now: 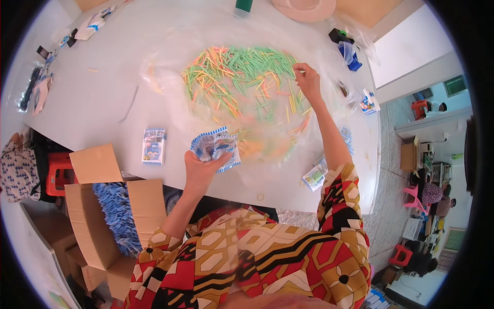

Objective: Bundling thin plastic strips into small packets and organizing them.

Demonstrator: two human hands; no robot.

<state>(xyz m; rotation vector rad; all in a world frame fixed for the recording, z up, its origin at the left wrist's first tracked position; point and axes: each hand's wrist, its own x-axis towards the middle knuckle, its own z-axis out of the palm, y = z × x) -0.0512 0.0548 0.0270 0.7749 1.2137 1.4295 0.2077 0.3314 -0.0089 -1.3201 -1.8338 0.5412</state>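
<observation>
Blue-and-white plastic packets [226, 149] are gripped in my left hand [199, 170], which is closed around their lower part above the table's near side. They look crumpled, and I cannot tell whether one is open. Farther off lies a loose heap of thin green, yellow and pink sticks [257, 64] on clear plastic sheeting [172, 98]. At the heap's right edge is my right hand [309, 85], its fingers pinched together against the outermost sticks. Whatever sits between those fingertips is too small to make out.
A flat blue-and-white packet [153, 147] lies left of my left hand; other packets [315, 176] lie by my right forearm. An open cardboard box [85, 221] at lower left holds many blue packets [119, 213]. A blue tape dispenser [351, 56] stands at far right.
</observation>
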